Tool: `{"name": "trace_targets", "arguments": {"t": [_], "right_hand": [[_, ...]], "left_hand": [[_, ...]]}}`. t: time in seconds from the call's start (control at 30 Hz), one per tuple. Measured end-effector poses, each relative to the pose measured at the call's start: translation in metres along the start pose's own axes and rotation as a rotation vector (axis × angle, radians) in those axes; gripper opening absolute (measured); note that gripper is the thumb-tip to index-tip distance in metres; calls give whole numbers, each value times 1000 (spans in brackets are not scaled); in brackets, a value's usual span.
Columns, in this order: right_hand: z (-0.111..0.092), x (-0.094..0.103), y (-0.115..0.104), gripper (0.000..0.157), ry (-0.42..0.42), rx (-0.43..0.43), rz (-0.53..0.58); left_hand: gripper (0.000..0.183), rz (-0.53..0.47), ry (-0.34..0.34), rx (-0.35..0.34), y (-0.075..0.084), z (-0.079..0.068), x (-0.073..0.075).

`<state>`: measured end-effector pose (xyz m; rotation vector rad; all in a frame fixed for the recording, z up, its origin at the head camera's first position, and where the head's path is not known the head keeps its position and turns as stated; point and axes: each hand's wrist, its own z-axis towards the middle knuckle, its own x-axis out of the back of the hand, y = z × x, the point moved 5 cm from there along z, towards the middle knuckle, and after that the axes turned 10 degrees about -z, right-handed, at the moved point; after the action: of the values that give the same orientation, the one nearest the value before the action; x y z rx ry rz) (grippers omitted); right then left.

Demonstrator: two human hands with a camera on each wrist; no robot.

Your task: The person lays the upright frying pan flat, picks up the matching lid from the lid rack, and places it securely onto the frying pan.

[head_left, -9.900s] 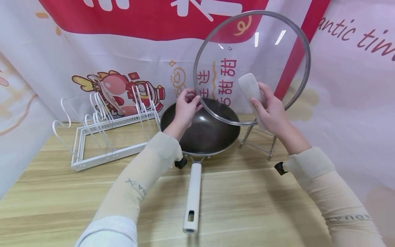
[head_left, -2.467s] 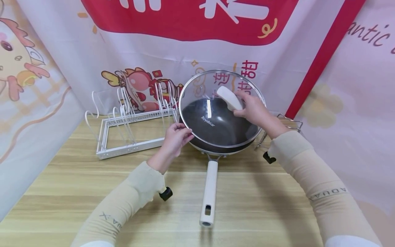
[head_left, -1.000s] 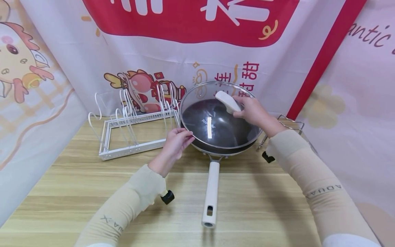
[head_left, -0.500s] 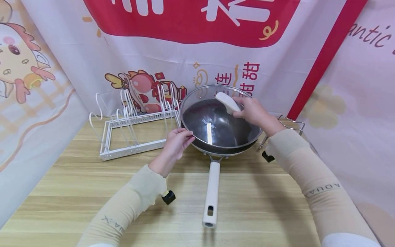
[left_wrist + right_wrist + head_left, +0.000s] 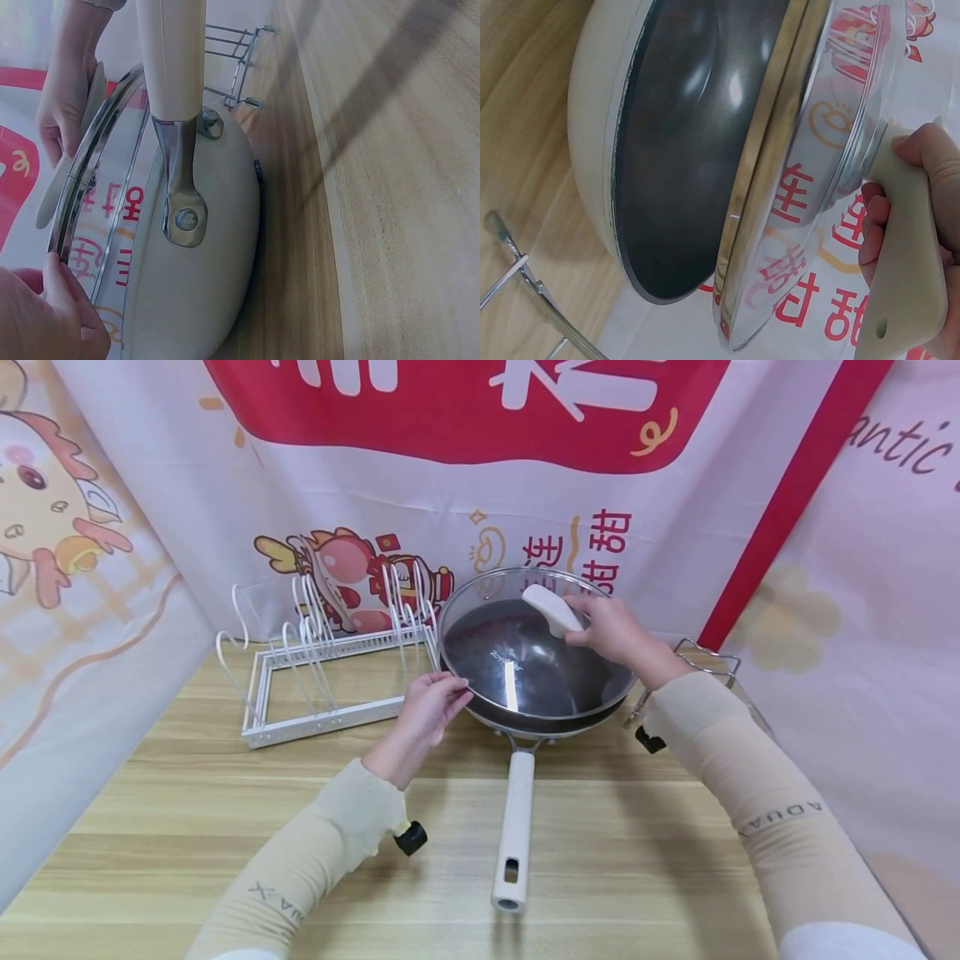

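Note:
A glass lid [image 5: 487,639] with a metal rim hangs just over a dark-lined frying pan [image 5: 540,724]. The pan's pale handle [image 5: 513,835] points toward me. My right hand [image 5: 613,631] grips the lid's white handle [image 5: 551,607] from the right. At the near left, my left hand [image 5: 429,708] pinches the lid's edge between thumb and fingers. In the right wrist view a gap shows between the lid's rim [image 5: 769,142] and the pan's dark inside [image 5: 697,150]. From the left wrist view, the cream underside of the pan [image 5: 214,247] is visible, with the lid apart from it.
To the pan's left stands a white rack [image 5: 322,718] with several upright wire loops. A wire metal stand [image 5: 708,660] sits behind my right forearm. All rest on a wooden table [image 5: 600,860], with a printed cloth [image 5: 360,485] hanging behind.
Since the oldest frame, the lid has come down from a raised, upright position to over the pan. It tipped flatter and sank slightly during the last seconds. Recently both hands hold almost still.

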<state>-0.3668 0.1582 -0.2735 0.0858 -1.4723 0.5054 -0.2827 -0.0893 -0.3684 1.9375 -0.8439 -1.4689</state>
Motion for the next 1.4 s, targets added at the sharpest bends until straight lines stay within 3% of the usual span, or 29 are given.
{"name": "trace_targets", "arguments": {"t": [1.4], "right_hand": [[-5, -14, 1, 64, -22, -16, -9]], "left_hand": [[19, 29, 81, 13, -3, 2, 8]]}}
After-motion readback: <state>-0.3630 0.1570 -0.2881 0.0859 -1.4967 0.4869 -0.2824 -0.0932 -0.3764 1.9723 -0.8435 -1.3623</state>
